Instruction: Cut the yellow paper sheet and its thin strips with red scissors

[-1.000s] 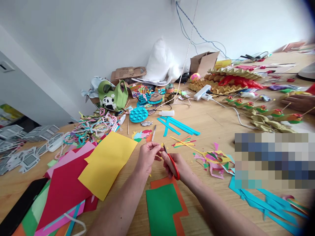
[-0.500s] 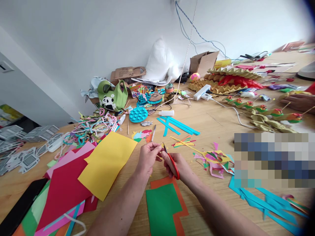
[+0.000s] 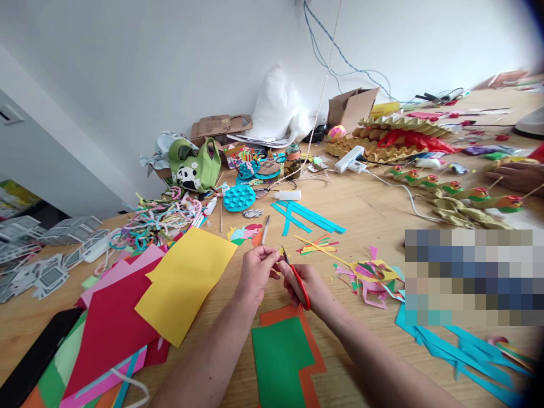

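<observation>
My right hand [image 3: 304, 283] is closed around a pair of red-handled scissors [image 3: 302, 289], their dark blades pointing up and away from me. Close beside the blades, my left hand [image 3: 259, 272] pinches a small yellow paper piece [image 3: 281, 251], mostly hidden by the fingers. Below both hands lies a green sheet [image 3: 280, 354] on top of an orange sheet [image 3: 313, 377], each with a corner cut out. A large yellow sheet [image 3: 187, 283] rests to the left. Just beyond my hands are small colored paper cutouts [image 3: 246, 233], a pen [image 3: 266, 229] and narrow paper strips [image 3: 318, 247].
Paper scraps [image 3: 374, 277] and blue strips [image 3: 459, 354] lie at right. Red sheets [image 3: 113, 323] and a black phone-like slab [image 3: 40, 357] are at left. Farther back stand a green panda bag [image 3: 193, 167], a jar [image 3: 292, 161] and a power strip [image 3: 349, 160]. Another person's hand [image 3: 516, 174] shows at far right.
</observation>
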`<state>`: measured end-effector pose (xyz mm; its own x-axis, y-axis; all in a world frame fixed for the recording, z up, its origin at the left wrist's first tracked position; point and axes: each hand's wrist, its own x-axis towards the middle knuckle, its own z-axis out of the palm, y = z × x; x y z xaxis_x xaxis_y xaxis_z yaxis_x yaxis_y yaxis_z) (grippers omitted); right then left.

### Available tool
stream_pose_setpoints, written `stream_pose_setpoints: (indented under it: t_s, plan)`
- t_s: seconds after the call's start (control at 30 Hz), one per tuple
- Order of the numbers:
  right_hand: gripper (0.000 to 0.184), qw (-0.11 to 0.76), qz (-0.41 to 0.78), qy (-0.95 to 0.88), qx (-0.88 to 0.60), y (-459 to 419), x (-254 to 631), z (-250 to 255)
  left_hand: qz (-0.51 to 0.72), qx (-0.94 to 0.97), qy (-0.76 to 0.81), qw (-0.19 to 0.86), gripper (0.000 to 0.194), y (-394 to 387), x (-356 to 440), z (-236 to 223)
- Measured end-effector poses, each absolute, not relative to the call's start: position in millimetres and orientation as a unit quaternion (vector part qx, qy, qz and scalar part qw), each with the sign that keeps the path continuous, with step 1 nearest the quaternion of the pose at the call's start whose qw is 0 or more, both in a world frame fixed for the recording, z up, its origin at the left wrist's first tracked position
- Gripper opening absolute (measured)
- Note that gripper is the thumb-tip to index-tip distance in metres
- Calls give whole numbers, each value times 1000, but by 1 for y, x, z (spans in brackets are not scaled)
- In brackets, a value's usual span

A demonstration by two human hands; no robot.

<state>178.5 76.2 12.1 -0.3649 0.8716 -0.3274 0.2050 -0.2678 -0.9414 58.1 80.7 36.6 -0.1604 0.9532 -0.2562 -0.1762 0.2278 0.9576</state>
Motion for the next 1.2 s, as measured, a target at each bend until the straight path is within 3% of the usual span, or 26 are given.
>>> stream_pose_setpoints:
  t_s: [0.9,1.2]
  plan:
    - [52,270,628,-523,-508,76,178,13,508,344,559,557,17,82,57,33]
    - [51,269,629,-512,-519,75,178,15,445,377,548,600,23,85,48,35]
